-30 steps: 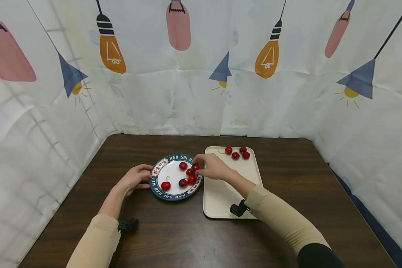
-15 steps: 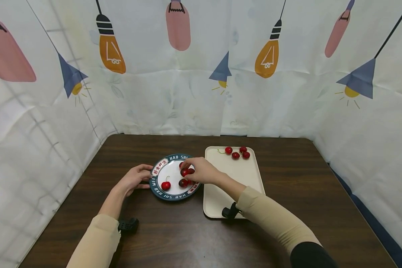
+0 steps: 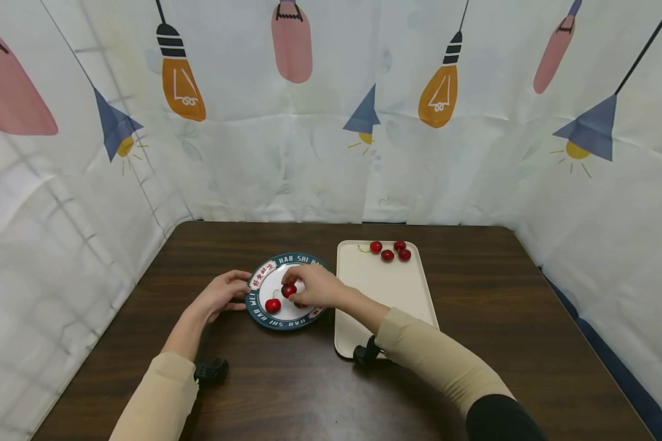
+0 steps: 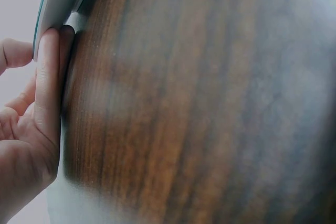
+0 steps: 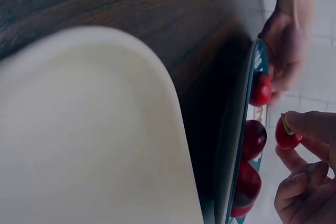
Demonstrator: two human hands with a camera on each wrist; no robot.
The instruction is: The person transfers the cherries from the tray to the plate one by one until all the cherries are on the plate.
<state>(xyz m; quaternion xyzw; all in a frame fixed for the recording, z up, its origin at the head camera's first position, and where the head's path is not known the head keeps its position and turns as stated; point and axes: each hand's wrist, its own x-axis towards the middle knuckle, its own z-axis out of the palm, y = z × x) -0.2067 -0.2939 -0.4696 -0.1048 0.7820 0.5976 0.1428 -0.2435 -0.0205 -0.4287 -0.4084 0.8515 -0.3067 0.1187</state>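
My right hand [image 3: 315, 286] pinches a cherry [image 3: 289, 290] over the plate [image 3: 265, 274], just above the others; my left hand [image 3: 220, 295] grips the plate's rim on the surface [image 3: 474, 343]. I judge the cherry light, smooth and easily bruised, best held gently by its round sides.

The bench [image 3: 287, 380] shows a dark wood-grain surface, smooth with a soft sheen where the light falls on it. The plate [image 3: 265, 313] looks like glazed ceramic or melamine, glossy white inside a teal printed rim. The cherries [image 3: 273, 304] on it have taut, shiny red skins with small highlights. The tray [image 3: 364, 288] appears to be cream plastic, smooth and matt, with rounded edges. The backdrop [image 3: 287, 153] behind is thin, creased sheeting with a printed lamp pattern; whether cloth or plastic cannot be told. The sleeves [image 3: 436, 361] are matt beige knit fabric.
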